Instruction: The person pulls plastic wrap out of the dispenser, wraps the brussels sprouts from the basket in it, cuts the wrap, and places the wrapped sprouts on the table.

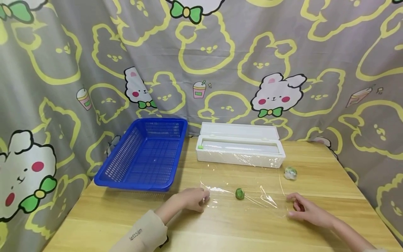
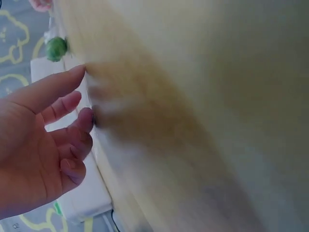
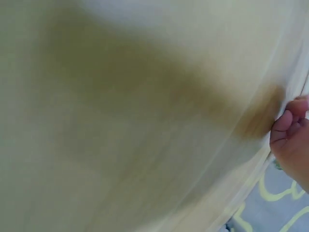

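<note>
A sheet of clear cling film (image 1: 220, 190) lies across the table, stretching forward to a white cling film box (image 1: 240, 159). On it sits a small green Brussels sprout (image 1: 239, 194), also visible as a green ball (image 2: 56, 49) in the left wrist view. My left hand (image 1: 191, 199) is at the film's left edge, fingers loosely bent and thumb apart from them. By the film's right edge, my right hand (image 1: 310, 211) has its thumb and index finger spread apart, the other fingers curled. Beyond it rests a film-wrapped sprout (image 1: 290, 173).
A blue plastic basket (image 1: 171, 175) stands at the left of the wooden table (image 1: 104, 224). The box's lid (image 1: 239, 131) is raised, showing the film roll (image 1: 239, 146) inside. A patterned grey curtain (image 1: 220, 80) hangs behind the table and along its sides.
</note>
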Demonstrator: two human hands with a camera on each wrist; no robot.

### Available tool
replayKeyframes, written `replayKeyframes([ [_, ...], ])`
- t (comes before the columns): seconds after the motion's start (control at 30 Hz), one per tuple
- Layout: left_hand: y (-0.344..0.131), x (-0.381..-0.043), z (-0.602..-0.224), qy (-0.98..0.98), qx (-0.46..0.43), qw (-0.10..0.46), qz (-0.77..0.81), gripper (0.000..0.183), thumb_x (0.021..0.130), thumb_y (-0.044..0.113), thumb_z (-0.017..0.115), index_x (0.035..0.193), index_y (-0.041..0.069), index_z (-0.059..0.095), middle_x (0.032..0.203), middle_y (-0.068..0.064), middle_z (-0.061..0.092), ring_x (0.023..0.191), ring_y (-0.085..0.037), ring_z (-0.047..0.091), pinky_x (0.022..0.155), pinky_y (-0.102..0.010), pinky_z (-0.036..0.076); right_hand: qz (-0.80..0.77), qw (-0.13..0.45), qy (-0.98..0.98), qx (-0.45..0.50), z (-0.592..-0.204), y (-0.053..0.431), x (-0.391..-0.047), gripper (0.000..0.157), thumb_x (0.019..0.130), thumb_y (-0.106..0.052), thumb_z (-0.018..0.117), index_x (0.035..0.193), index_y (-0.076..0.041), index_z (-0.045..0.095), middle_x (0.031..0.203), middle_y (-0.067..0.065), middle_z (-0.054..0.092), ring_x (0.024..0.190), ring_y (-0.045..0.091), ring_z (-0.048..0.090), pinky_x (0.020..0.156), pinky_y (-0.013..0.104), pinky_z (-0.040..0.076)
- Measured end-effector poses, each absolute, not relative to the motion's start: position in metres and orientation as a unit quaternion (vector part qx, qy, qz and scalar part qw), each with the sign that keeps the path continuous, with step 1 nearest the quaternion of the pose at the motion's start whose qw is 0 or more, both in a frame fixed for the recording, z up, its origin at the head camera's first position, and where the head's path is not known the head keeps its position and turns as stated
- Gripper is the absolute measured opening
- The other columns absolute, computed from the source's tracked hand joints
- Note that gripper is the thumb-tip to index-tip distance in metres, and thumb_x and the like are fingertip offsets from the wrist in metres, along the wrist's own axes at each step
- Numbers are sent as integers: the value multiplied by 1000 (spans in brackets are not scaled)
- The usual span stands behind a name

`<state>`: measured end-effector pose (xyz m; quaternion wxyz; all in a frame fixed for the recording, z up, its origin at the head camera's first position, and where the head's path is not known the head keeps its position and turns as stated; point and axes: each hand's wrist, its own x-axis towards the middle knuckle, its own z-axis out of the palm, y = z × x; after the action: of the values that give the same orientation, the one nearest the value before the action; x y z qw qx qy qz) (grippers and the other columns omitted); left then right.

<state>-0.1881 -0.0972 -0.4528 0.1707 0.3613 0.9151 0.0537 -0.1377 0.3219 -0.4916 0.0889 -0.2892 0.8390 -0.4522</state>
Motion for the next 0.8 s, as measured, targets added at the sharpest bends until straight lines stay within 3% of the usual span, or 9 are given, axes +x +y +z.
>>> replayKeyframes([
  [0.2, -108, -182, -461, 912, 387, 116, 68, 18, 76, 21, 70, 87, 20, 56, 77, 8, 43, 63, -3, 42, 53, -17, 36, -333, 29, 877, -345, -495, 313, -130, 29, 81, -21, 68, 103, -10, 53, 79, -10, 44, 68, -1, 38, 53, 18, 32],
  [0.33, -110, -180, -465, 912, 400, 71, 64, 7, 82, 14, 64, 81, 19, 59, 79, 7, 45, 66, -3, 43, 54, -16, 37, -285, -5, 887, -363, -498, 303, -132, 11, 84, -16, 63, 92, -20, 56, 83, -15, 43, 73, -6, 38, 56, 16, 35],
  [0.47, -109, -180, -465, 912, 406, 28, 57, 11, 84, 16, 63, 75, 20, 58, 80, 6, 45, 71, -6, 43, 55, -16, 36, -275, -80, 884, -370, -502, 296, -135, 25, 78, -3, 67, 82, -25, 55, 84, -16, 41, 74, -6, 38, 57, 14, 38],
  [0.6, -112, -183, -463, 907, 415, 0, 73, 11, 87, 18, 61, 76, 18, 56, 80, 7, 48, 73, -9, 43, 59, -17, 35, -267, -140, 885, -355, -500, 292, -137, 31, 71, 0, 71, 79, -27, 57, 91, -9, 51, 83, -1, 44, 69, 14, 40],
  [0.7, -115, -189, -461, 908, 407, 9, 94, 11, 89, 16, 57, 79, 17, 52, 75, 8, 49, 71, -9, 42, 60, -17, 34, -285, -130, 895, -319, -497, 291, -139, 27, 75, -1, 69, 80, -26, 57, 94, -5, 60, 88, 1, 48, 74, 15, 42],
  [0.8, -117, -194, -459, 914, 387, 36, 120, 11, 92, 14, 52, 82, 16, 49, 71, 8, 45, 67, -8, 40, 58, -18, 34, -312, -86, 905, -277, -494, 292, -140, 20, 83, -4, 62, 83, -23, 57, 89, -8, 62, 85, -2, 51, 71, 18, 45],
])
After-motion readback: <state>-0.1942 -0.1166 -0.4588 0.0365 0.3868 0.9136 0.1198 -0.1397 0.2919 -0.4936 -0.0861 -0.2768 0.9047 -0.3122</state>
